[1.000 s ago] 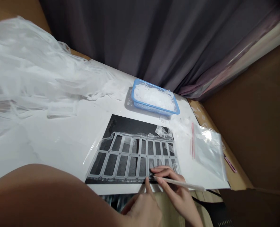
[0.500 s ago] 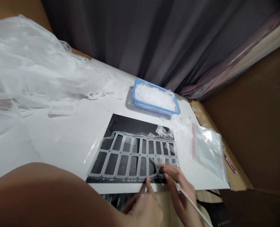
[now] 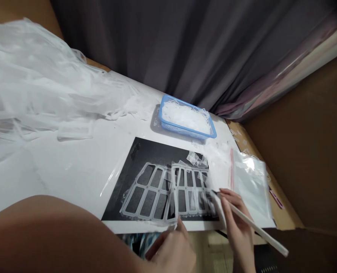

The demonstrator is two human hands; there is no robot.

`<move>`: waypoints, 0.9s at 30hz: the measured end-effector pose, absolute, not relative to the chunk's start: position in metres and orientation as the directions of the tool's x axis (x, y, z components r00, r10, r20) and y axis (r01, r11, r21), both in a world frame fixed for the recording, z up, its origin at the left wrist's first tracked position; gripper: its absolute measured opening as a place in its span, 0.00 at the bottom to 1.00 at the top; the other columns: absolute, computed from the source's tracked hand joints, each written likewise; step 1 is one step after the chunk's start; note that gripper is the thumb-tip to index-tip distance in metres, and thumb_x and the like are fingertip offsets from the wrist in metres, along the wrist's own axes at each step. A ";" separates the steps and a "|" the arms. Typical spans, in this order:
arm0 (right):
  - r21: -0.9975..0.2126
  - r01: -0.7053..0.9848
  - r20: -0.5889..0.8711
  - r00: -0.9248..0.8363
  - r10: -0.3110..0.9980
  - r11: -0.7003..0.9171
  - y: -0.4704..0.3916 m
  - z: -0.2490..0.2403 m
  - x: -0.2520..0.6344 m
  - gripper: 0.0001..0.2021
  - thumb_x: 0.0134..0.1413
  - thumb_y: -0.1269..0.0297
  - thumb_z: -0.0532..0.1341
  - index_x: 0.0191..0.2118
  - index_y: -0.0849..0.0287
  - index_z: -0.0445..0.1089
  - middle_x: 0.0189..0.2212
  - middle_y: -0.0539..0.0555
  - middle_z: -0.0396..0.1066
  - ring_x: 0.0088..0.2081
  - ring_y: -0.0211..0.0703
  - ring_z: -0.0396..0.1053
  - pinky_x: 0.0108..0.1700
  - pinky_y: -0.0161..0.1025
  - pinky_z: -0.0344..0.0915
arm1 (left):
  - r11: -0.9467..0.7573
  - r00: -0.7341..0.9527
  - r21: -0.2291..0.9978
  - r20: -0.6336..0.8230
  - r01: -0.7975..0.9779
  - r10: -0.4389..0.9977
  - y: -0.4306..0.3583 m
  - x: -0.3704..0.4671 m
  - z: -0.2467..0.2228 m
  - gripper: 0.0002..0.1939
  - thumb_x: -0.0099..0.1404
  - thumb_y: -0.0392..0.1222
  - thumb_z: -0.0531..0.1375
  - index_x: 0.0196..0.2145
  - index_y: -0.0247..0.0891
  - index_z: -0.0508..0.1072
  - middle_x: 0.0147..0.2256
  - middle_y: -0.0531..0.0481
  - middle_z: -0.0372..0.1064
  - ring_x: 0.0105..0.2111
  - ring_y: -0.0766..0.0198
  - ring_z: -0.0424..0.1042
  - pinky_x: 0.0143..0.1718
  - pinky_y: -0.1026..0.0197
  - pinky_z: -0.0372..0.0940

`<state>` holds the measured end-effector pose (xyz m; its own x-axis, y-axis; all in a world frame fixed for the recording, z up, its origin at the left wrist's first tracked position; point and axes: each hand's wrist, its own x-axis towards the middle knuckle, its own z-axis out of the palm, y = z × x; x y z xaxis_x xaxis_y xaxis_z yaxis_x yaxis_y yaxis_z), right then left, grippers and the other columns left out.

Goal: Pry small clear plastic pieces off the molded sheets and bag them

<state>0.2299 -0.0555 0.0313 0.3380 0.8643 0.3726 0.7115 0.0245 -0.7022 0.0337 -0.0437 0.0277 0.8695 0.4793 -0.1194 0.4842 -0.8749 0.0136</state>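
A translucent frame sheet with two rows of rectangular openings (image 3: 147,187) lies over a black mat (image 3: 154,149), its middle buckled and overlapping. My left hand (image 3: 174,246) is closed at the sheet's lower edge, pinching it near the middle. My right hand (image 3: 236,216) is closed round a long white stick tool (image 3: 266,235), whose dark tip is beside the sheet's right end. Small clear rectangular pieces (image 3: 197,158) lie at the mat's upper right.
A blue basket (image 3: 185,132) of clear pieces stands behind the mat. Clear zip bags (image 3: 250,178) lie at the right, with a pink tool (image 3: 276,198) beyond. Translucent sheets (image 3: 43,76) are heaped at the left. A dark curtain (image 3: 145,41) hangs behind.
The sheet's left part has shifted right and folded up in the middle. My right hand has moved right with the stick, off the sheet. My left hand has barely moved.
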 end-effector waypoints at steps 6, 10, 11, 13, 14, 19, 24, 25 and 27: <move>-0.868 0.495 0.050 0.002 0.999 0.042 -0.066 0.025 0.221 0.05 0.63 0.66 0.57 0.39 0.55 0.71 0.39 0.55 0.72 0.44 0.43 0.71 0.46 0.37 0.68 | -0.921 0.888 0.043 -0.286 0.388 0.361 -0.038 0.049 0.035 0.19 0.66 0.36 0.55 0.53 0.36 0.73 0.57 0.26 0.58 0.16 0.56 0.71 0.08 0.58 0.63; -0.892 0.451 0.008 0.032 0.999 -0.007 -0.066 0.021 0.218 0.05 0.63 0.66 0.58 0.38 0.55 0.71 0.39 0.54 0.72 0.45 0.42 0.71 0.46 0.35 0.67 | -0.922 0.912 0.071 -0.193 0.382 0.363 -0.037 0.039 0.040 0.15 0.61 0.34 0.61 0.46 0.39 0.78 0.56 0.29 0.62 0.20 0.56 0.74 0.12 0.61 0.66; -0.892 0.452 0.004 0.037 0.999 -0.013 -0.065 0.021 0.218 0.05 0.63 0.66 0.58 0.38 0.55 0.71 0.40 0.54 0.72 0.45 0.42 0.71 0.47 0.35 0.67 | -0.920 0.913 0.073 -0.174 0.386 0.369 -0.037 0.036 0.041 0.15 0.60 0.34 0.62 0.45 0.39 0.79 0.55 0.29 0.63 0.21 0.55 0.74 0.12 0.61 0.66; -0.888 0.460 -0.005 0.032 0.999 -0.019 -0.065 0.020 0.219 0.05 0.64 0.65 0.57 0.39 0.55 0.71 0.40 0.55 0.72 0.46 0.43 0.71 0.48 0.36 0.67 | -0.918 0.912 0.078 -0.177 0.389 0.371 -0.037 0.032 0.043 0.15 0.59 0.34 0.63 0.45 0.40 0.79 0.54 0.29 0.64 0.20 0.55 0.74 0.12 0.61 0.65; -0.884 0.467 -0.009 0.028 1.000 -0.021 -0.065 0.020 0.219 0.05 0.64 0.65 0.57 0.39 0.55 0.71 0.41 0.55 0.72 0.46 0.43 0.71 0.49 0.36 0.66 | -0.921 0.914 0.081 -0.184 0.381 0.362 -0.037 0.031 0.044 0.14 0.59 0.35 0.63 0.44 0.40 0.79 0.54 0.29 0.64 0.19 0.56 0.73 0.11 0.61 0.65; -0.869 0.492 -0.054 0.020 0.998 -0.057 -0.066 0.023 0.219 0.05 0.64 0.64 0.57 0.39 0.54 0.71 0.47 0.54 0.72 0.51 0.43 0.69 0.53 0.36 0.65 | -0.924 0.911 0.062 -0.204 0.378 0.359 -0.035 0.036 0.043 0.13 0.61 0.37 0.62 0.44 0.40 0.80 0.55 0.31 0.64 0.18 0.57 0.72 0.11 0.60 0.65; -0.857 0.513 -0.069 -0.021 0.997 -0.048 -0.066 0.027 0.220 0.05 0.64 0.64 0.57 0.40 0.52 0.70 0.53 0.53 0.69 0.57 0.43 0.63 0.59 0.38 0.60 | -0.932 0.924 0.061 -0.165 0.358 0.344 -0.033 0.038 0.039 0.16 0.64 0.38 0.59 0.49 0.38 0.77 0.53 0.29 0.66 0.18 0.58 0.72 0.09 0.62 0.60; -0.860 0.508 -0.067 -0.025 0.997 -0.045 -0.066 0.027 0.220 0.05 0.64 0.64 0.57 0.40 0.52 0.70 0.52 0.53 0.69 0.57 0.43 0.63 0.59 0.39 0.59 | -0.934 0.926 0.064 -0.171 0.352 0.337 -0.032 0.038 0.038 0.16 0.65 0.38 0.58 0.49 0.38 0.77 0.52 0.28 0.67 0.17 0.58 0.72 0.08 0.62 0.59; -0.869 0.492 -0.069 -0.024 0.997 -0.048 -0.066 0.027 0.221 0.05 0.65 0.64 0.57 0.40 0.52 0.69 0.52 0.52 0.70 0.57 0.43 0.64 0.59 0.39 0.60 | -0.942 0.930 0.074 -0.201 0.328 0.308 -0.032 0.038 0.038 0.15 0.66 0.38 0.56 0.47 0.38 0.78 0.53 0.29 0.66 0.16 0.58 0.71 0.07 0.62 0.56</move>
<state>0.2208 -0.0658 0.0268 -0.0237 0.9974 -0.0687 0.4922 -0.0482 -0.8692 0.0378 -0.0317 0.0377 0.9297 0.3085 -0.2011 0.3285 -0.9416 0.0743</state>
